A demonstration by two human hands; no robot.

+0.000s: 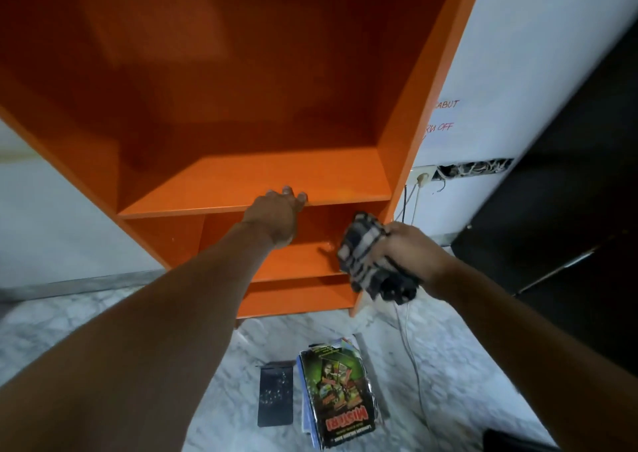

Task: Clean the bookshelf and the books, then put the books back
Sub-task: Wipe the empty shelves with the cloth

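Note:
An orange bookshelf (241, 106) stands before me with its shelves bare. My left hand (276, 215) reaches forward, and its fingers curl over the front edge of the middle shelf board (276, 179). My right hand (411, 251) grips a bunched black-and-white checked cloth (366, 255) in front of the lower right compartment. A stack of books (340, 400) lies on the marble floor below, a green-covered one on top. A thin dark book (275, 393) lies flat to its left.
A white wall (518, 72) with red handwriting and a socket (423, 177) is right of the shelf. A white cable (412, 351) runs down across the floor near the books. A dark cabinet (569, 192) fills the right side.

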